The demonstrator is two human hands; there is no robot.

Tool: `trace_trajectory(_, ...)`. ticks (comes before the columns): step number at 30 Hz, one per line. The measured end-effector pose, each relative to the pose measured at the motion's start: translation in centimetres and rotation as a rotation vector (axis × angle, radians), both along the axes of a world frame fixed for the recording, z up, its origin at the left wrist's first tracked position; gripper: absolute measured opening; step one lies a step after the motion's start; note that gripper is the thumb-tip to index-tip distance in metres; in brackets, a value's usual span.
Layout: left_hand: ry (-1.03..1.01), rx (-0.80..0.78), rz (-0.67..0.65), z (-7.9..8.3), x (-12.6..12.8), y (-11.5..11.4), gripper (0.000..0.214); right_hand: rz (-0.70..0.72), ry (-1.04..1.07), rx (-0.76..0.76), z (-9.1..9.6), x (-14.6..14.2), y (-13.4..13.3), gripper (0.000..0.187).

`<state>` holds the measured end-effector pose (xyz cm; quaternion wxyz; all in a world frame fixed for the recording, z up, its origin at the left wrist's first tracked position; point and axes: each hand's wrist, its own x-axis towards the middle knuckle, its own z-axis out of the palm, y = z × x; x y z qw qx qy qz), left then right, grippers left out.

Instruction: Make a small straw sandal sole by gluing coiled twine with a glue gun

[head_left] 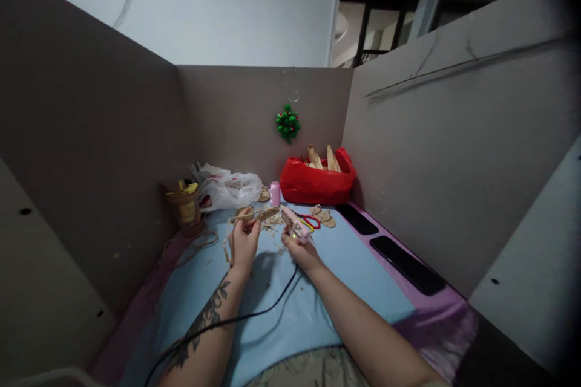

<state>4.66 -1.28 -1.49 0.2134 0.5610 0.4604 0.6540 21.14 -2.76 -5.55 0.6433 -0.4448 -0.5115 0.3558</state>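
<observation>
In front of the red bag (318, 184), the left hand (245, 245) pinches a braided straw strip (268, 213) between thumb and fingers, while the right hand (303, 252) is wrapped around a pink corded tool (297, 228). Red-handled scissors (315, 221) lie nearer the bag on the desk (358, 278).

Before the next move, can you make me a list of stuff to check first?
1. Left hand holds the tan braid: ok.
2. Right hand grips the pink tool: ok.
3. Black cord clear of the arms: not ok, it runs across the left forearm.
4. Blue cloth free of bits: not ok, small tan scraps lie on it.
5. Black phones away from the hands: ok, they lie off to the right.
6. Pink tool hot or cool: cannot tell.
</observation>
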Motion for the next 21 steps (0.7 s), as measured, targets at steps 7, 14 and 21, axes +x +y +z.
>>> trace_trajectory(7, 0.153, 0.026, 0.055, -0.6, 0.0, -0.1, 0.045, 0.078, -0.102, 0.03, 0.0, -0.2, -0.5, 0.023)
trace_trajectory(14, 0.262, 0.039, 0.057, -0.5, -0.2, -0.5, 0.027, 0.041, -0.213, 0.092, 1.9, -0.1, -1.6, 0.021)
trace_trajectory(21, 0.286, 0.039, 0.04, -0.3, 0.0, -0.7, 0.031, -0.004, -0.284, 0.137, 2.2, -0.1, -1.8, 0.011)
